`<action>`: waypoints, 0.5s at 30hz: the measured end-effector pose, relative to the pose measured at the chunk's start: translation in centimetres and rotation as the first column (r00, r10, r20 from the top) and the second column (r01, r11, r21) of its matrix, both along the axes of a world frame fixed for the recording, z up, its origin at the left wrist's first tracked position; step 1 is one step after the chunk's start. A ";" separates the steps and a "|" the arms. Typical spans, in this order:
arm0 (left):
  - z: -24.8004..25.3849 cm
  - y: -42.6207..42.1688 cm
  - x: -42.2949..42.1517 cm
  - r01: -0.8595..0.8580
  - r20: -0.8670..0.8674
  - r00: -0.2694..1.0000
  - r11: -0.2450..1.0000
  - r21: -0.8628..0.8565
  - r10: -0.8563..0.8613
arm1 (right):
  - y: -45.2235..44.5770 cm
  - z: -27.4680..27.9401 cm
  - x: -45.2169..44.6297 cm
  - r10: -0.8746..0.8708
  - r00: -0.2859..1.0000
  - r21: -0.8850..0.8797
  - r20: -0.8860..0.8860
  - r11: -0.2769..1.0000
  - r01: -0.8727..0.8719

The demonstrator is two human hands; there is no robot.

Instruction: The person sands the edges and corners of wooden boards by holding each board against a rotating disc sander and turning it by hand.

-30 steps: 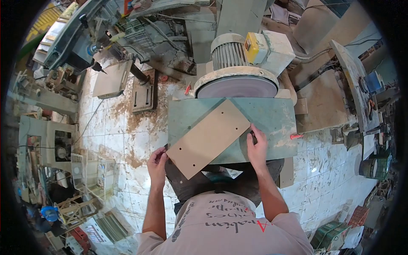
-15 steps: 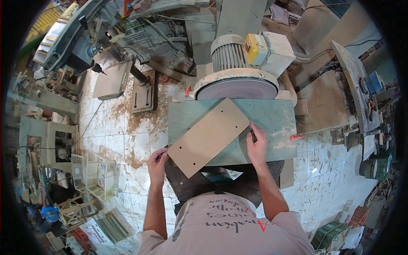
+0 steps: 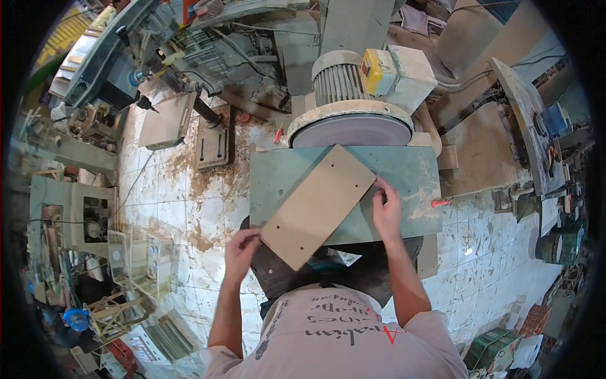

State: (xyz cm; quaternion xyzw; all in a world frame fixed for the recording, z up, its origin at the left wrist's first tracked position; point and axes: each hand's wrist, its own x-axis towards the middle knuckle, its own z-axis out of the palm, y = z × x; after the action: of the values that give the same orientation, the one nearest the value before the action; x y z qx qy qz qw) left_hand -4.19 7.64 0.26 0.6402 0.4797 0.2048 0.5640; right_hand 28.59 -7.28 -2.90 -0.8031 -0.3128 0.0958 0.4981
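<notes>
A flat brown rectangular board (image 3: 319, 208) with small holes near its corners lies slanted over the green table (image 3: 410, 189) of a disc sander. Its far corner meets, or comes very close to, the sanding disc (image 3: 353, 131); I cannot tell whether they touch. The near end sticks out past the table's front edge, above my lap. My left hand (image 3: 240, 254) pinches the board's left corner, fingers closed. At the right corner, my right hand (image 3: 387, 210) grips the edge between thumb and fingers.
Behind the disc stands the sander's motor (image 3: 339, 82) with a yellow switch box (image 3: 379, 72). A drill press (image 3: 136, 76) is at the left, its base (image 3: 213, 148) on the dusty tiled floor. Red clamp-like handles (image 3: 440, 203) stick out beside the table. A wooden bench (image 3: 483, 151) stands right.
The board has turned counterclockwise, its near end swinging right and slightly toward me. My left hand has moved right with it; my right hand has shifted a little to the right.
</notes>
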 end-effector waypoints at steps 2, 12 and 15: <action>0.0 -2.0 0.1 0.194 -0.050 0.981 0.973 0.129 -0.189 | 0.3 -0.1 1.4 -0.008 1.000 0.001 0.028 1.000 0.008; 0.9 -9.0 6.0 0.395 -0.005 0.917 0.909 0.133 -0.398 | 2.9 -1.0 7.6 0.042 0.991 -0.058 0.125 0.998 -0.035; 0.7 -9.4 6.7 0.443 -0.064 0.895 0.859 0.257 -0.442 | 3.3 -0.8 7.7 0.039 0.991 -0.039 0.131 0.999 -0.034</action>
State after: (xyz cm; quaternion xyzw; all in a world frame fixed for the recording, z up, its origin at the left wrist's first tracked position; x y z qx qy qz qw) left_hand 2.53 -1.73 0.97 0.8029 0.2892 0.1310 0.5045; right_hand 36.34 -4.01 -3.70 -0.8108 -0.3577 0.0575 0.4597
